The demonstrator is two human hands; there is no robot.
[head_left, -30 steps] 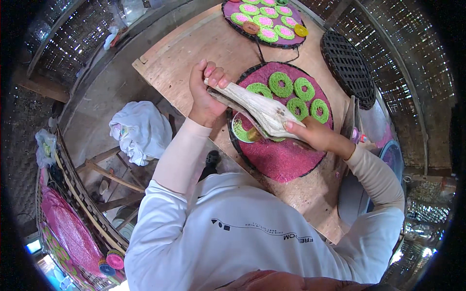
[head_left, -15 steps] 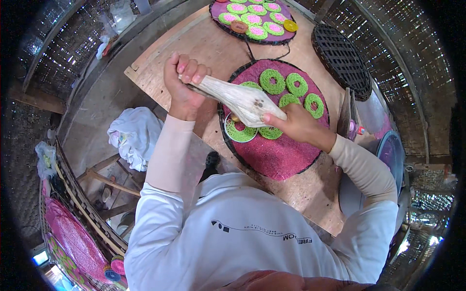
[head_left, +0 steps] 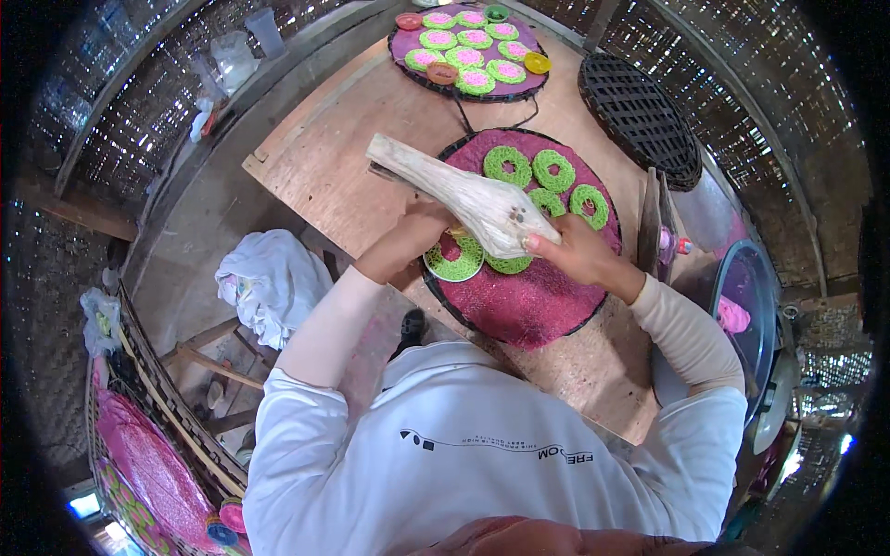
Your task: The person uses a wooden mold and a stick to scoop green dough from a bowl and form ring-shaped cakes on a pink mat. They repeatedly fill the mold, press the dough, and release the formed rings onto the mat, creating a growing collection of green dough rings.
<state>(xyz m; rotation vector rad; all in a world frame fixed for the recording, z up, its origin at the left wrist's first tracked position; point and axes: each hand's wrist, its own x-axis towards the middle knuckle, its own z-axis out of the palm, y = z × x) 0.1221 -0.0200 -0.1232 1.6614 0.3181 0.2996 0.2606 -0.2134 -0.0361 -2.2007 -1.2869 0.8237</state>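
Pale, rough wooden paddle-shaped tool [head_left: 468, 196], frame centre, tapering to upper left, lies over round magenta tray [head_left: 538, 301]. Right hand [head_left: 570, 252] clasps wide end; left hand [head_left: 413, 236] closed under middle. Six green lacy rings [head_left: 552, 170] on tray. Second round tray [head_left: 408, 46] top centre; dark woven round basket [head_left: 640, 116] upper right; white cloth [head_left: 269, 283] left.

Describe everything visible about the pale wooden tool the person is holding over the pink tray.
The pale wooden tool looks like weathered, bleached wood: narrow at its far end, widening to a rounded near end with a few dark spots. It lies slanted above the round pink tray of green rings. The right hand grips its wide end; the left hand touches its underside at the middle.
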